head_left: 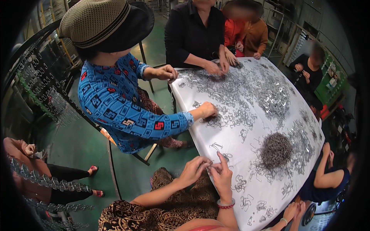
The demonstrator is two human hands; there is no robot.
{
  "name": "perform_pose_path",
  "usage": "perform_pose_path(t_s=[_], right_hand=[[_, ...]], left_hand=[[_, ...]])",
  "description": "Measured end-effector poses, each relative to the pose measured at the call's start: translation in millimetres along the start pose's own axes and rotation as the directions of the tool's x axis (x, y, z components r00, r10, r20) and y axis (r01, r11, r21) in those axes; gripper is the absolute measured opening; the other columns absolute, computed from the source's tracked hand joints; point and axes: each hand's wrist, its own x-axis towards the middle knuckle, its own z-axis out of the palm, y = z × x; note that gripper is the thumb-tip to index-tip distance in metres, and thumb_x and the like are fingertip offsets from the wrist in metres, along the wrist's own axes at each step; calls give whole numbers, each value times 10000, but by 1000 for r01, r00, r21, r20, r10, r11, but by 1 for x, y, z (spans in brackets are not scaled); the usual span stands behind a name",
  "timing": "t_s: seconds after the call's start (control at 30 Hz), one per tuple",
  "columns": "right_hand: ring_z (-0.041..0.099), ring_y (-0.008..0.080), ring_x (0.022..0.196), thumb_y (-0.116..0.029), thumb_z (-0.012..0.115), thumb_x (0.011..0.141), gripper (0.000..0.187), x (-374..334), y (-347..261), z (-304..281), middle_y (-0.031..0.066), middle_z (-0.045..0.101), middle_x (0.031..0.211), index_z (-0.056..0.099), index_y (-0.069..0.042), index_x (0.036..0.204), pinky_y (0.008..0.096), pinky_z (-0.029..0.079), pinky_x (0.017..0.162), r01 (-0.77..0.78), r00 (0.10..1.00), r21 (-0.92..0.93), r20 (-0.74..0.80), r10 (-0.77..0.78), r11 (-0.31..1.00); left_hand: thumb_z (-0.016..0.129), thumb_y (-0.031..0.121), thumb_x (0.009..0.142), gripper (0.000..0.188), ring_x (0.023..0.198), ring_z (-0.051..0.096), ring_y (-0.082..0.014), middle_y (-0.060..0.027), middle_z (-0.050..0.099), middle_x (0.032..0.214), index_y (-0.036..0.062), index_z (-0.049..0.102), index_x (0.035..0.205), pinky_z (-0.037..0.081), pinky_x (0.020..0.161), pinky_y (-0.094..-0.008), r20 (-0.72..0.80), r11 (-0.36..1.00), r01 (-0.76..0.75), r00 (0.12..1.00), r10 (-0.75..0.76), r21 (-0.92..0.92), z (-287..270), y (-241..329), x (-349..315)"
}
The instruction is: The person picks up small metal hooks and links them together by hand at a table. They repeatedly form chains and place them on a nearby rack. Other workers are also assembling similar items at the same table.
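My left hand (192, 170) and my right hand (222, 178) meet at the near left edge of the white-covered table (229, 144). The thumb and fingers of my left hand are pinched together. My right hand is partly closed against it, its index finger pointing up; a bracelet and a red band circle that wrist. Whatever sits between the fingertips is too small to make out. Just beyond my right fingertip lie a few thin bent wire pieces (216, 147). Farther right on the table stands a dense dark heap of wire pieces (276, 150).
Loose wire pieces (231, 90) spread across the table. At left, a person in a blue patterned shirt (127, 104) reaches onto it. A person in black (194, 34) works at the far edge; others stand around. Another person's hands (293, 211) are at lower right. Hanging metal chains (42, 81) are at left.
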Motion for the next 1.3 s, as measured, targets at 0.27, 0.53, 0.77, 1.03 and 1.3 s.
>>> perform_pose_path(t_s=[0.27, 0.53, 0.77, 1.03, 1.3], right_hand=[[610, 103, 626, -107, 616, 902, 277, 75, 57, -117, 113, 697, 770, 681, -28, 1160, 277, 490, 589, -6, 977, -341, -202, -66, 940], [664, 404, 932, -123, 628, 877, 219, 169, 109, -146, 254, 688, 943, 707, 11, 1032, 432, 521, 824, 31, 977, -651, -142, -161, 758], [638, 469, 938, -115, 717, 777, 259, 224, 129, -118, 301, 663, 915, 666, 64, 957, 475, 517, 842, -66, 988, -782, -137, -68, 619], [685, 246, 728, -3, 675, 721, 480, 221, 125, -116, 137, 701, 809, 662, -69, 1197, 349, 548, 730, -180, 971, -506, -229, 70, 844], [591, 75, 740, 77, 640, 767, 553, 79, 46, -33, 33, 638, 826, 569, -38, 1303, 236, 509, 675, -37, 996, -33, -83, 35, 999]], left_hand=[[575, -11, 940, 19, 900, 640, -167, -120, 683, 942, -23, 578, 953, 509, 814, -295, -63, 992, 7, 998, -15, -125, -27, -2, -8], [602, -29, 919, 33, 820, 660, -189, -114, 685, 930, -20, 609, 950, 515, 742, -283, -103, 998, -34, 994, 29, -46, -19, -6, -13], [609, -44, 905, 57, 819, 656, -203, -121, 677, 919, -23, 601, 957, 510, 744, -290, -75, 998, -30, 997, 34, 53, -25, -8, -7], [592, -31, 921, 43, 856, 653, -176, -117, 681, 933, -28, 610, 960, 510, 778, -289, -114, 998, -19, 993, 26, 62, -36, -4, -10], [612, -50, 900, 74, 860, 661, -167, -112, 686, 936, -42, 615, 973, 516, 769, -283, -39, 988, -144, 988, 147, 63, -19, -14, 10]])
